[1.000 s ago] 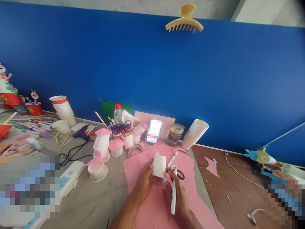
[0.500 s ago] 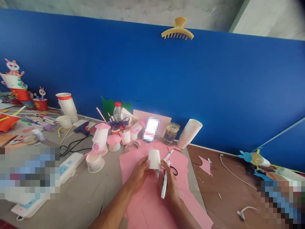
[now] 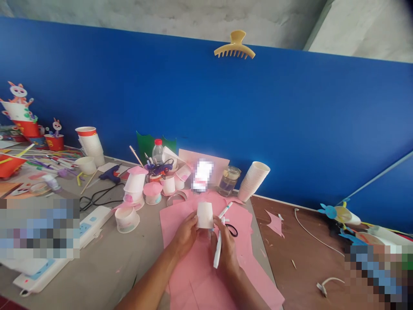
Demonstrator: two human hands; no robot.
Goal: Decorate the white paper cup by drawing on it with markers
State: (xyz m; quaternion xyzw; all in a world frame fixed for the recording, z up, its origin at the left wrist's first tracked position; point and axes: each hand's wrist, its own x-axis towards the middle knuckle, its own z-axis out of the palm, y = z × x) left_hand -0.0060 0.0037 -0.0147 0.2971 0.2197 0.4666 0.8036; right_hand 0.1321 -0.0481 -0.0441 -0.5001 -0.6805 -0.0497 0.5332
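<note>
A small white paper cup (image 3: pixel 204 215), narrower end up, is held above pink paper sheets (image 3: pixel 193 271). My left hand (image 3: pixel 186 236) grips it from the left side, fingers closed against its wall. Against its right side are the fingertips of my right hand (image 3: pixel 226 247), which also keeps a white marker pen (image 3: pixel 218 250) between its fingers, slanting down toward me. Just beyond that hand lie another white marker (image 3: pixel 225 209) and a black scissors handle loop (image 3: pixel 232 230). The cup's far side is hidden.
Pink-and-white cup pieces (image 3: pixel 135 183) stand left, beside a white power strip (image 3: pixel 93 224). Behind are a lit phone (image 3: pixel 202 175), a glass jar (image 3: pixel 229 181) and a stack of paper cups (image 3: pixel 254 181). A blue glue gun (image 3: pixel 110 173) lies farther left. A blue partition (image 3: pixel 193 94) closes the back.
The whole view has shifted slightly, so things appear a little farther left. Both hands keep their hold on the cup and the marker pen.
</note>
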